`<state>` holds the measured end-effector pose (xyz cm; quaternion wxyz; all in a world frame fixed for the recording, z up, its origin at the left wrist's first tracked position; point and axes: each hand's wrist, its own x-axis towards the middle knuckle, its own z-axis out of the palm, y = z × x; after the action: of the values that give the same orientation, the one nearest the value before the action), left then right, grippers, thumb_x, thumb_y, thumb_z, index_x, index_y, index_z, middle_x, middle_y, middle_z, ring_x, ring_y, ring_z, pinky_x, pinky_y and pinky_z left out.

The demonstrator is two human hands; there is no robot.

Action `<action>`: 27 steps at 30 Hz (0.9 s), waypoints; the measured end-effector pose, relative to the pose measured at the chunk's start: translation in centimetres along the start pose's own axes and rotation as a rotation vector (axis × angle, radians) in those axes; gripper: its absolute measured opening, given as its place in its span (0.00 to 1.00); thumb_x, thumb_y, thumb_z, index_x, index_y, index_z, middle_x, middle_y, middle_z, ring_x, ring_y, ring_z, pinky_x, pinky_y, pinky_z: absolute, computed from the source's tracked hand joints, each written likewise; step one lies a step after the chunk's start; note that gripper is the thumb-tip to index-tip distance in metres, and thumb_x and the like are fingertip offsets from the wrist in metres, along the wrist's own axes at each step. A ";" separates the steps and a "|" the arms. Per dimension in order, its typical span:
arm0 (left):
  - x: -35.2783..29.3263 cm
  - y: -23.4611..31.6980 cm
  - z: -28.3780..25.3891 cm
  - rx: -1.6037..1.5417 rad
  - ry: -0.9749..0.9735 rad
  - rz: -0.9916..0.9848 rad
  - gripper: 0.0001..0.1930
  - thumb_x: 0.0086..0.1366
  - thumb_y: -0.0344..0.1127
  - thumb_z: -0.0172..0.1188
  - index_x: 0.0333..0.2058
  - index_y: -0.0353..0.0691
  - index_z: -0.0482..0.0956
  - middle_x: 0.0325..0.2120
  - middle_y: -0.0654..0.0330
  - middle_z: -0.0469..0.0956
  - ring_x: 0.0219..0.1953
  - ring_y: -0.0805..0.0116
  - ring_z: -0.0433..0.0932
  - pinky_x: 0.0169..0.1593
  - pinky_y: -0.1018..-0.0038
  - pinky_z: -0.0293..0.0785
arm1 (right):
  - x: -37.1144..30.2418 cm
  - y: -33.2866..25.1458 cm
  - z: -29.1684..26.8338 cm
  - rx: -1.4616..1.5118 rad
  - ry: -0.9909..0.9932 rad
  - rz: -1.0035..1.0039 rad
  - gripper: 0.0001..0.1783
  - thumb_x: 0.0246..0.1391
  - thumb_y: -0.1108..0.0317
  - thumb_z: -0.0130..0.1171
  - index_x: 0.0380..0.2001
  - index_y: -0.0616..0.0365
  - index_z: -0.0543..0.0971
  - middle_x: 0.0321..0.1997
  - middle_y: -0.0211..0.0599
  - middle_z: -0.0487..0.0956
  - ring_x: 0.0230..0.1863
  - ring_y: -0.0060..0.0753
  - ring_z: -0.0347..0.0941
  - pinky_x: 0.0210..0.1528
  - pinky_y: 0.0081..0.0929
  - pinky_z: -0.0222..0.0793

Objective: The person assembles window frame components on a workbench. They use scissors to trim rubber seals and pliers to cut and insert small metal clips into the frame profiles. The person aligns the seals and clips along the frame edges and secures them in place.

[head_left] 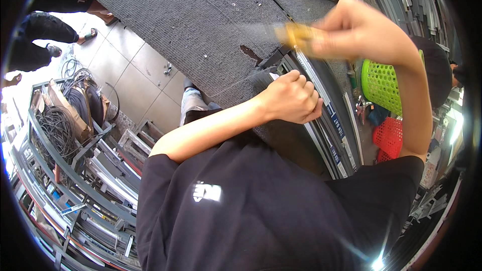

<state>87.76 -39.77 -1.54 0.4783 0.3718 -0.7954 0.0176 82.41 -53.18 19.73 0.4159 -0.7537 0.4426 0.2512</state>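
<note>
My right hand [346, 32] is raised over the right side of the carpeted bench [201, 25], closed around a yellow-handled tool [296, 36]. Motion smears the tool, and a pale streak runs left from its handle, so its exact kind does not show. Lower down, my left hand [293, 98] makes a fist, back of the hand up, just off the bench's near corner. Long dark and silver profiles [326, 100] run beside and beneath that fist. Whatever the left fingers may hold is hidden.
A green perforated basket [381, 85] and a red one [387, 138] stand at the right. Metal racks with profiles and coiled black cable [57, 130] fill the left. At upper left, other people's legs [55, 27] show on the tiled floor [125, 65]. Small bits lie on the bench.
</note>
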 end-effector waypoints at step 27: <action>-6.0 1.1 -2.7 -0.206 -0.604 -0.069 0.39 0.43 0.38 0.74 0.59 0.50 0.75 0.64 0.64 0.71 0.65 0.64 0.70 0.70 0.58 0.62 | -7.4 18.8 29.8 -0.018 1.197 0.297 0.18 0.52 0.67 0.69 0.48 0.52 0.84 0.48 0.32 0.79 0.51 0.37 0.72 0.61 0.38 0.57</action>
<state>90.65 -34.52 -4.34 0.2559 0.3364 -0.8861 -0.1903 62.04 -29.37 1.92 0.0498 -0.6977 0.6973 -0.1565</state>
